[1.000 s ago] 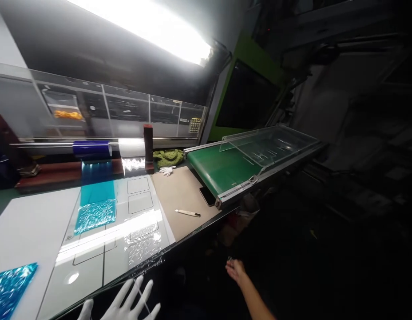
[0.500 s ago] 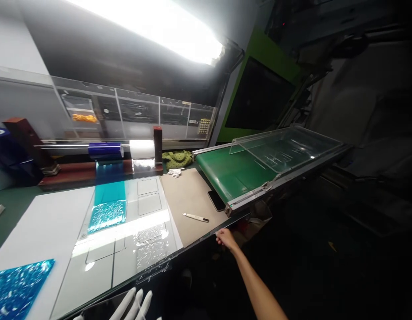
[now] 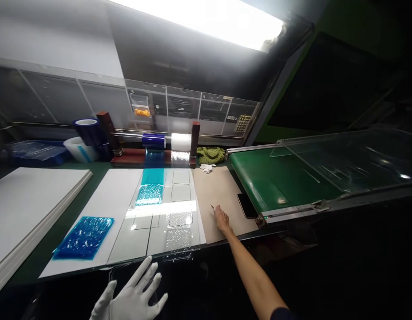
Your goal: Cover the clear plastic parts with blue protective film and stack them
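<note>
1. Knife (image 3: 212,206): slim, pale tip visible, pointing to 11 o'clock; the remainder is concealed by the right hand (image 3: 222,218). Location: over the brown sheet (image 3: 209,189), right of centre on the surface (image 3: 80,202).
2. Right hand: bare, fingers drawn narrow, holding the knife.
3. Left hand (image 3: 131,302): white-gloved, just off the front edge, at 8 o'clock from the knife. Fingers spread wide; whether they hold a clear pane cannot be told.
4. Positions from the right hand: phone (image 3: 246,206) near, at 2 o'clock, beside the green belt (image 3: 255,178); white cloth (image 3: 207,168) at 11 o'clock, before the green bag (image 3: 211,155); blue roll (image 3: 153,141) and white roll (image 3: 181,141), side by side, between 10 and 11 o'clock; blue film (image 3: 84,238), crinkled, well apart at 9 o'clock.
5. Obstructions: clear cover (image 3: 359,162) over the belt's far portion; phone between right hand and belt.
</note>
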A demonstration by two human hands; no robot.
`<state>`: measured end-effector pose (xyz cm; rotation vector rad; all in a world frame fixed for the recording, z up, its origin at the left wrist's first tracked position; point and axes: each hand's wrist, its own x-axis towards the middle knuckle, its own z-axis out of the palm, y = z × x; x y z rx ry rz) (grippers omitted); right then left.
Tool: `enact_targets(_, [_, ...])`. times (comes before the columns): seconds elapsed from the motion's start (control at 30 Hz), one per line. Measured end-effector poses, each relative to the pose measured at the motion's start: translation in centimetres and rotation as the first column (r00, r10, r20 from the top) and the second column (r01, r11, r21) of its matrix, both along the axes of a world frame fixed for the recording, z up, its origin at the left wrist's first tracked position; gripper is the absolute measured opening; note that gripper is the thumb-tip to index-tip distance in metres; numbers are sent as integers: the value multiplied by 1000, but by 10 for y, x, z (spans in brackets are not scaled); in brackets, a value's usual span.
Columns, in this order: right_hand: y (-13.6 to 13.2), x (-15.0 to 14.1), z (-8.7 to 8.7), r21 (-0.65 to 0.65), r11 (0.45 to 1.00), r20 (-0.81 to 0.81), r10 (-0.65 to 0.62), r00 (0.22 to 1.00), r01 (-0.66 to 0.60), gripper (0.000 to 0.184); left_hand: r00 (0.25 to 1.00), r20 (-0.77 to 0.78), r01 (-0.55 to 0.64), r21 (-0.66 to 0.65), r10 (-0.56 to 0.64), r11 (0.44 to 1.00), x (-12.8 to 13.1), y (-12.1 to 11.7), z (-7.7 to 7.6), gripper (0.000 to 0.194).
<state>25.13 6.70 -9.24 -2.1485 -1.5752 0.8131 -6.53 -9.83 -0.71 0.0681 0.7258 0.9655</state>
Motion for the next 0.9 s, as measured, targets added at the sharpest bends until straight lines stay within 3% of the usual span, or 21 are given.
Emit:
enact_targets(0.07, [-12, -11, 9, 5, 999, -70, 38, 997, -38, 31, 966, -259, 21, 154, 19, 988, 0, 0, -5, 84])
enact_targets(0.1, [-21, -18, 16, 7, 998, -104, 66, 992, -66, 35, 900, -434, 56, 232, 52, 971, 1, 0, -4, 85])
enact_targets(0.2, [-58, -46, 48, 47, 972, -292, 235, 927, -231, 39, 514, -842, 309, 358, 162, 881, 8, 1, 13, 97])
enact_targets(0.27, [-88, -64, 79, 127, 908, -526, 403, 749, -399, 37, 319, -915, 481, 380, 246, 790, 10, 1, 30, 105])
enact_targets(0.33, [-115, -78, 112, 121, 850, -653, 457, 604, -513, 38, 222, -923, 600, 384, 315, 702, 10, -1, 44, 110])
enact_targets(0.43, [-143, -88, 156, 97, 806, -640, 500, 584, -584, 37, 152, -917, 709, 361, 369, 605, 4, -5, 57, 110])
enact_targets(0.53, [-157, -92, 178, 83, 797, -538, 541, 646, -598, 37, 131, -924, 779, 320, 360, 539, 1, -8, 67, 111])
enact_targets(0.63, [-165, -95, 178, 57, 758, -489, 588, 644, -649, 36, 153, -936, 821, 298, 316, 487, 1, -12, 78, 111])
enact_targets(0.73, [-171, -100, 166, 60, 751, -451, 608, 653, -658, 66, 149, -940, 844, 283, 307, 455, 3, -16, 84, 111])
enact_targets(0.9, [-175, -106, 156, 146, 745, -401, 646, 650, -651, 74, 176, -940, 824, 303, 292, 478, 2, -23, 82, 114])
